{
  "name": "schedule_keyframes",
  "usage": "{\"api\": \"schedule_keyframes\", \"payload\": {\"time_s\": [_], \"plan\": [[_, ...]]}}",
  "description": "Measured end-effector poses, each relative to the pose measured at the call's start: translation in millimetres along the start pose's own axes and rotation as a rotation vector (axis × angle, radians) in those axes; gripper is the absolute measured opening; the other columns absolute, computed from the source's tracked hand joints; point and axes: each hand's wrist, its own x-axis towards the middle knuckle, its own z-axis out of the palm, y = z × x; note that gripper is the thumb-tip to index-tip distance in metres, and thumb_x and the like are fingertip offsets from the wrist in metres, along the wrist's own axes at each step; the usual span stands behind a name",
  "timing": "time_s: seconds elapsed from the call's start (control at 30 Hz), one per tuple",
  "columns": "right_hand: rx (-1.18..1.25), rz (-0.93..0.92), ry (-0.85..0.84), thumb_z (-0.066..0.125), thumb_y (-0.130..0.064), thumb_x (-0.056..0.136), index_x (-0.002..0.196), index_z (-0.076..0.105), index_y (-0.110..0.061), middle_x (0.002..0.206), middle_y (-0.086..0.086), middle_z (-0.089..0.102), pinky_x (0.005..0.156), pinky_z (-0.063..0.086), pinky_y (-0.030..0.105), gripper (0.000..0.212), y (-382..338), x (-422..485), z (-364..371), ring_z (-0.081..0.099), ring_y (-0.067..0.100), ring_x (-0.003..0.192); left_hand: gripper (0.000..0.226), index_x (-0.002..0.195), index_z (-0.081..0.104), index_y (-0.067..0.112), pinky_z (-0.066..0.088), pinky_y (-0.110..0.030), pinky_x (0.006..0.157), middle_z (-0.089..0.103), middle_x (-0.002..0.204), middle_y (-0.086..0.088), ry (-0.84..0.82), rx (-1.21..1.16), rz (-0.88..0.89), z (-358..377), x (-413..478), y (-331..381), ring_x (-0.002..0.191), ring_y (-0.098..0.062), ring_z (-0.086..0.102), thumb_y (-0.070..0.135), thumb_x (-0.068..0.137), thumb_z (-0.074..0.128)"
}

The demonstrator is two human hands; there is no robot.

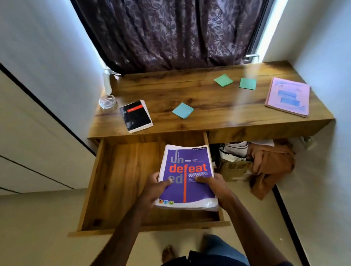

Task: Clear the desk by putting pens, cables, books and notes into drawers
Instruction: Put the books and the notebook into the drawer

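A purple notebook (189,168) with orange lettering hangs over the right side of the open wooden drawer (123,181). My left hand (154,187) grips its near left edge and my right hand (214,187) grips its near right edge, thumbs on the cover. On the wooden desk (213,100) lie a small black notebook (136,115) at the left, a pink book (288,96) at the far right, a blue sticky note (183,110) in the middle and two green sticky notes (223,80) (247,83) further back.
A glass ashtray (107,101) sits at the desk's left edge near a white bottle (107,83). A dark curtain (165,30) hangs behind the desk. Under the desk at right lie brown cloth (270,166) and clutter. Walls close in on both sides.
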Motion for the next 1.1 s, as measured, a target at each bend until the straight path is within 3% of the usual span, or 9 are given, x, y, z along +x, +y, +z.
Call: {"api": "schedule_keyframes", "payload": {"time_s": [0.23,0.3,0.4,0.53,0.63,0.77,0.93,1.0,1.1], "plan": [[-0.016,0.063,0.036,0.083,-0.013,0.077,0.118,0.068,-0.007,0.107,0.01,0.078,0.09,0.06,0.049,0.044,-1.7,31.8,13.1,0.076,0.031,0.095,0.045,0.126,0.059,0.013,0.065,-0.041,0.075,0.074,0.115,-0.008,-0.004,-0.035,-0.068,-13.6,36.7,12.8,0.094,-0.027,0.076,0.026,0.087,0.078],[-0.022,0.092,0.035,0.084,-0.016,0.077,0.119,0.067,-0.007,0.107,0.009,0.078,0.091,0.06,0.05,0.045,3.8,45.3,19.9,0.076,0.03,0.096,0.045,0.126,0.058,0.014,0.065,-0.042,0.075,0.074,0.115,-0.008,0.023,-0.022,-0.099,-20.5,44.9,12.1,0.094,-0.027,0.076,0.027,0.087,0.078],[-0.018,0.128,0.008,0.083,-0.018,0.08,0.119,0.066,-0.007,0.108,0.007,0.077,0.083,0.062,0.042,0.044,16.7,67.7,37.9,0.076,0.027,0.094,0.045,0.125,0.058,0.016,0.065,-0.038,0.071,0.074,0.116,-0.007,0.071,0.02,-0.141,-37.7,60.6,8.4,0.093,-0.026,0.076,0.029,0.087,0.078],[-0.014,0.153,0.027,0.078,-0.013,0.085,0.117,0.066,-0.007,0.112,0.009,0.075,0.086,0.062,0.042,0.035,30.8,80.9,62.6,0.073,0.027,0.099,0.041,0.123,0.056,0.019,0.064,-0.036,0.069,0.072,0.117,-0.006,0.133,0.042,-0.167,-59.0,78.0,1.5,0.093,-0.025,0.075,0.027,0.089,0.077],[-0.062,0.163,0.016,0.075,-0.017,0.089,0.116,0.065,-0.016,0.107,0.0,0.073,0.069,0.06,0.026,0.029,32.0,83.4,68.9,0.072,0.016,0.095,0.044,0.128,0.057,0.014,0.064,-0.043,0.077,0.072,0.12,-0.008,0.151,0.03,-0.146,-68.3,95.9,-0.1,0.097,-0.027,0.075,0.026,0.09,0.076],[-0.075,0.156,0.06,0.07,-0.018,0.093,0.121,0.062,-0.016,0.112,0.001,0.071,0.07,0.06,0.028,0.03,38.4,90.0,71.6,0.07,0.019,0.1,0.048,0.134,0.054,0.012,0.061,-0.052,0.086,0.07,0.124,-0.01,0.139,0.037,-0.146,-72.6,126.1,2.2,0.101,-0.029,0.073,0.024,0.091,0.074],[-0.212,0.076,0.176,0.06,0.004,0.095,0.129,0.058,-0.003,0.109,0.012,0.068,0.047,0.052,0.02,0.034,49.7,99.6,102.7,0.069,0.014,0.074,0.045,0.133,0.054,0.002,0.056,-0.057,0.094,0.066,0.128,-0.021,0.087,0.085,-0.197,-89.1,152.3,-2.4,0.11,-0.039,0.069,0.01,0.093,0.072],[-0.271,0.069,0.184,0.058,0.009,0.095,0.13,0.055,0.003,0.112,0.016,0.066,0.044,0.051,0.017,0.036,54.8,100.4,122.1,0.067,0.024,0.079,0.046,0.134,0.053,0.0,0.056,-0.055,0.096,0.065,0.131,-0.021,0.061,0.126,-0.205,-107.9,156.0,-7.5,0.113,-0.04,0.067,0.008,0.092,0.072],[-0.346,0.086,0.24,0.061,0.006,0.093,0.125,0.06,0.003,0.104,0.012,0.069,0.044,0.051,0.02,0.032,68.2,106.0,159.2,0.067,0.021,0.071,0.049,0.136,0.051,0.001,0.056,-0.053,0.097,0.063,0.134,-0.019,0.024,0.183,-0.216,-149.4,161.5,-20.9,0.115,-0.037,0.067,0.01,0.092,0.072]]}}
